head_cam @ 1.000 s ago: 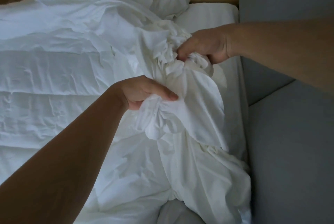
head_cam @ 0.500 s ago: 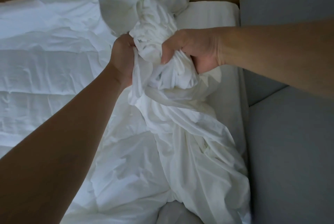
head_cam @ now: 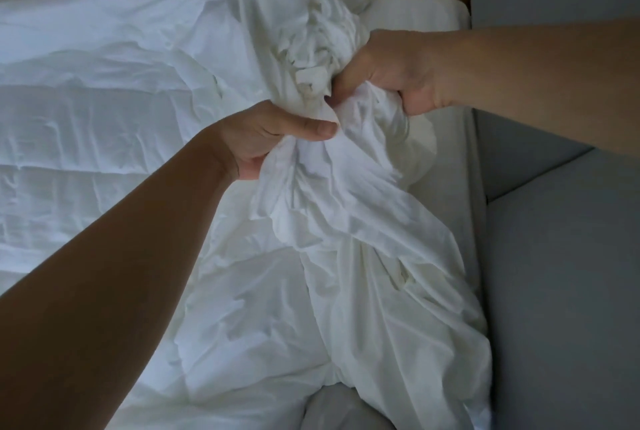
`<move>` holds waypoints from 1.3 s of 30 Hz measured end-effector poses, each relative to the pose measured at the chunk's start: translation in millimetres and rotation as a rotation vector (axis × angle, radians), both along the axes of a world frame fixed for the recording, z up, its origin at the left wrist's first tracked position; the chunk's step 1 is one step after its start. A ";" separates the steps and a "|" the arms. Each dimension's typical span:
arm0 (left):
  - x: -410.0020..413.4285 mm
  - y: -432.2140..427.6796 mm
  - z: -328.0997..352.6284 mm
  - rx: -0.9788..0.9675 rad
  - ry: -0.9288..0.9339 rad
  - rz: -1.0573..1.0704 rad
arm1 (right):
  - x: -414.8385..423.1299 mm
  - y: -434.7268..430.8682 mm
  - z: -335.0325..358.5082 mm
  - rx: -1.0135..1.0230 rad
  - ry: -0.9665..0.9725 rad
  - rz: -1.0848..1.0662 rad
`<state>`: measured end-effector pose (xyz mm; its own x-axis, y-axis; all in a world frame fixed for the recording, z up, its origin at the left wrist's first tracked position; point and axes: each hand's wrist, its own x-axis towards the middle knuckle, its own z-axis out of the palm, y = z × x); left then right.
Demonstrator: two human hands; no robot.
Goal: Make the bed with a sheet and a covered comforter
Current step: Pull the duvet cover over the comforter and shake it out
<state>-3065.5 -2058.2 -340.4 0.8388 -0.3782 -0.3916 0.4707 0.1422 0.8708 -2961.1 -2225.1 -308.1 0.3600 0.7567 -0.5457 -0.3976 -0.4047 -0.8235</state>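
White cloth (head_cam: 346, 214): gathered in both grips, with loose folds falling on the near side of them.
Left grip (head_cam: 270, 133): closed tight on a bunch of the cloth, thumb laid across the top.
Right grip (head_cam: 398, 72): just beyond and right of the left grip, fist clenched round the same bunch.
Comforter (head_cam: 104, 110): left of both grips, spread creased over the bed.
Mattress (head_cam: 422, 13): bare corner beyond the right grip.
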 end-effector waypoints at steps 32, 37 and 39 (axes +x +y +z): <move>-11.3 -5.7 2.3 -0.138 0.042 0.266 | -8.3 -2.4 0.0 -0.115 0.025 0.133; -4.0 -19.4 5.5 -0.035 -0.016 0.413 | -10.4 -7.6 1.3 -0.087 0.059 0.324; -6.8 -17.3 7.4 -0.006 -0.018 0.399 | -3.5 -9.1 -0.3 -0.066 0.097 0.301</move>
